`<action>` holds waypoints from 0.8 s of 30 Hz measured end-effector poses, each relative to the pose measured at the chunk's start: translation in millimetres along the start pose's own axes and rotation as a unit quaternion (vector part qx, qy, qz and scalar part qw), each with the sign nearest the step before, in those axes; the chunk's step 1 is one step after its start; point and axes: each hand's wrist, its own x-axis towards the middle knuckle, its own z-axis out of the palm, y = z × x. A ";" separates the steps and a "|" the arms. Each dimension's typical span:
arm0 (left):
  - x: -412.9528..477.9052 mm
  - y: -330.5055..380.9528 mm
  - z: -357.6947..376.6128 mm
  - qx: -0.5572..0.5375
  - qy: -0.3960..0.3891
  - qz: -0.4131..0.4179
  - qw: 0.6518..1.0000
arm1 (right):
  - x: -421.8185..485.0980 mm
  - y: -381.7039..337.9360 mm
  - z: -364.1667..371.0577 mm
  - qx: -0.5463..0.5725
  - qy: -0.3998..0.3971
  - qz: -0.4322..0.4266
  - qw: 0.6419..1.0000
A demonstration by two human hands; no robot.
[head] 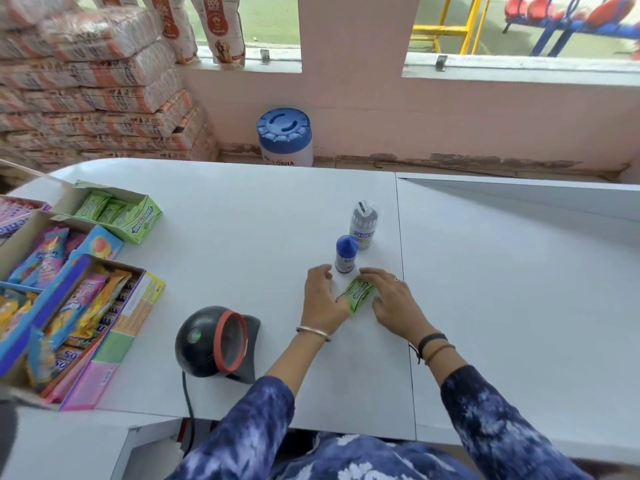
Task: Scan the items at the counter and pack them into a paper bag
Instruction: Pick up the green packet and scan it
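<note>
Hands [360, 299] partly cover green gum packet [358, 295], hiding its ends.

A green gum packet [357, 295] with dark lettering lies between the hands. Just beyond them stands a small bottle [345, 255] with a deep blue cap, and behind it a grey-white bottle [363, 226] with blue lettering. The counter [242, 237] is plain white. Left of the left hand [323, 299] sits a black scanner [216, 342] ringed in red. The sleeves [498, 427] are blue-and-white tie-dye.
</note>
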 end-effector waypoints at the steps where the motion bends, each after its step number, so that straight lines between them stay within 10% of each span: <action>1: -11.7 -3.6 -1.7 0.068 -0.023 0.034 0.997 | -1.5 1.0 1.5 -0.002 0.008 -0.013 1.000; 6: -41.3 -8.5 -2.6 0.153 -0.060 0.084 0.983 | -12.1 -3.2 1.8 0.016 0.046 -0.049 0.998; 16: -65.3 5.3 -22.1 -0.322 -0.028 -0.139 0.936 | -28.7 -28.4 -7.4 0.474 0.038 0.168 0.863; 24: -69.1 10.0 -26.3 -0.302 -0.012 -0.118 0.946 | -42.2 -36.0 -9.2 0.445 -0.169 0.143 0.868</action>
